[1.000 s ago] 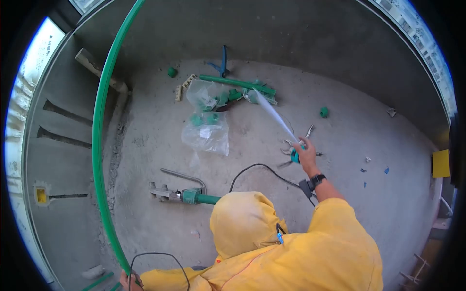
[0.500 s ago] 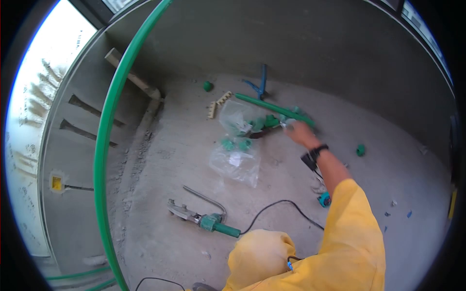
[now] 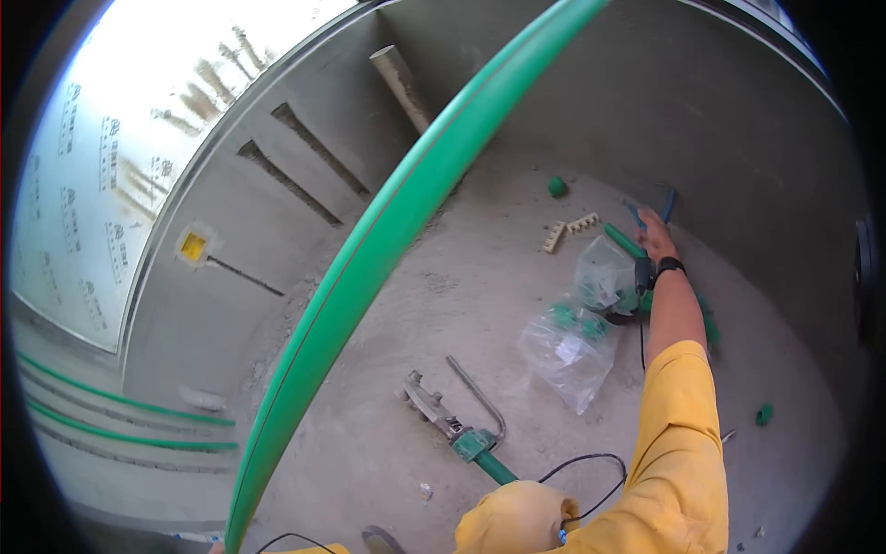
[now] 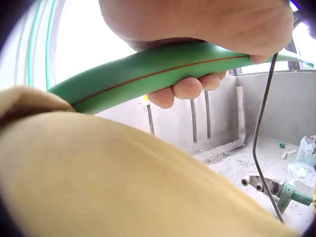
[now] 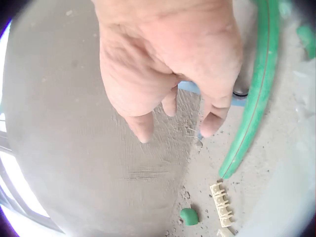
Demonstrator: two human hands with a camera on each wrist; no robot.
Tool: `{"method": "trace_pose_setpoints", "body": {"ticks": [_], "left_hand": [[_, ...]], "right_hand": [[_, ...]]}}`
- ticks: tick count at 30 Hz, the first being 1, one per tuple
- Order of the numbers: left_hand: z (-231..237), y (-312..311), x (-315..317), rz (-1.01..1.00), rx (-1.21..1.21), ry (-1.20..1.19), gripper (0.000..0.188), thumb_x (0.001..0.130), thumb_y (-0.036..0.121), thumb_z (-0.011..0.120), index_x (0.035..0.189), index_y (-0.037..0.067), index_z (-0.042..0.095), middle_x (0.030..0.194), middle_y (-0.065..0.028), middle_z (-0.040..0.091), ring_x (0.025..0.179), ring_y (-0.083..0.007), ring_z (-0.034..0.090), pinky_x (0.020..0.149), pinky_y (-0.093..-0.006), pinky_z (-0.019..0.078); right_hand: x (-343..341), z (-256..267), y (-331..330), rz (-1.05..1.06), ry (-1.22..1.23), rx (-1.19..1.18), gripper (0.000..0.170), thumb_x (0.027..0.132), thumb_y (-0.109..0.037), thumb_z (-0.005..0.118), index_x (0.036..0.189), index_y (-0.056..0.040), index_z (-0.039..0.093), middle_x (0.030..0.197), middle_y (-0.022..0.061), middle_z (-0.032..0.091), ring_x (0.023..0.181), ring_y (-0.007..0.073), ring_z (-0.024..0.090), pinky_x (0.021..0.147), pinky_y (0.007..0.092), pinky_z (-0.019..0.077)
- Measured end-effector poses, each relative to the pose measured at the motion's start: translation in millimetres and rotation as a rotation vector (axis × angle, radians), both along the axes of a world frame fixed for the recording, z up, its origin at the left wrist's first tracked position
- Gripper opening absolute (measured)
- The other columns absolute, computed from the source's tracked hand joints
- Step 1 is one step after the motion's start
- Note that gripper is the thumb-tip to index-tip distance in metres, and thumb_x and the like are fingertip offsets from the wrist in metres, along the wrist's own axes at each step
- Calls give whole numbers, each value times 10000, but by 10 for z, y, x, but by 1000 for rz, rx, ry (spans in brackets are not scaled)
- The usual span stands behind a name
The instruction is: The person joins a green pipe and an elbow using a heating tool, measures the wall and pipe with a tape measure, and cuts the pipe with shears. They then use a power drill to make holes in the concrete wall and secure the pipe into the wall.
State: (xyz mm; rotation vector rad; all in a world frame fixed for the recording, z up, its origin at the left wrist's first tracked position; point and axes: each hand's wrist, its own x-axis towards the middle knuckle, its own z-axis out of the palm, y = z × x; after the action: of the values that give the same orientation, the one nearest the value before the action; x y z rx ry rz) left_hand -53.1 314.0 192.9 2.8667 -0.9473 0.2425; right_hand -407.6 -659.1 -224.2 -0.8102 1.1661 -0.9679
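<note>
My left hand (image 4: 207, 22) grips a long green pipe (image 4: 163, 71) with a red stripe, its fingertips curled under the pipe. In the head view that pipe (image 3: 406, 222) bows from bottom left to the top edge, with only a sliver of the left hand showing. My right hand (image 3: 655, 235) reaches down by the far wall to a blue pipe cutter (image 3: 670, 201). Close up, the right hand (image 5: 170, 64) has its fingers apart over the cutter's blue handle (image 5: 188, 87), which it partly hides. A shorter green pipe (image 5: 252, 108) lies beside it.
Clear plastic bags (image 3: 577, 355) of green fittings, cream clip strips (image 3: 554, 237) and a green elbow (image 3: 557, 187) lie on the floor. Nearer is a green-handled pipe-welding iron (image 3: 475, 446) with a black cable (image 3: 591, 456). A grey pipe (image 3: 399, 85) stands at the corner.
My right hand has moved from beside the teal tool, over the bags, to the blue pipe cutter. A white strip at that hand is gone from view. The head view has swung left.
</note>
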Motion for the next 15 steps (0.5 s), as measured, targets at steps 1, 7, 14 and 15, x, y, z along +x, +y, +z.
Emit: {"method": "trace_pose_setpoints", "body": {"ticks": [1,7,14,15], "left_hand": [[11,19,11,-49,-22,10,138,805,149,588,810,13,606,705,-146,589,634,-275,549,600,-404,447],[155,-113,-9,93,-30,50,90,812,60,582,872,4,619,736,-93,600,642,-204,536,598,-351,446],[333,96,148,-69,-180,114,344,882,363,535,864,20,506,745,-36,452,671,-142,457,615,-297,375],[333,35,134,-48,-233,87,311,873,333,534,883,24,504,743,-40,441,663,-139,459,604,-287,373]], "right_hand": [[13,-128,-45,32,7,-7,677,870,-357,696,1438,-138,400,1272,57,515,945,234,570,773,402,498],[149,140,218,-286,-243,181,725,860,-522,642,1406,-104,410,1430,130,346,1274,418,396,1062,523,333],[175,18,374,-333,196,43,830,811,-481,737,1303,115,436,1293,168,535,1223,277,499,1036,362,402],[185,87,414,-461,311,111,704,830,-454,726,1254,72,530,1190,174,619,1124,271,576,971,356,447]]}}
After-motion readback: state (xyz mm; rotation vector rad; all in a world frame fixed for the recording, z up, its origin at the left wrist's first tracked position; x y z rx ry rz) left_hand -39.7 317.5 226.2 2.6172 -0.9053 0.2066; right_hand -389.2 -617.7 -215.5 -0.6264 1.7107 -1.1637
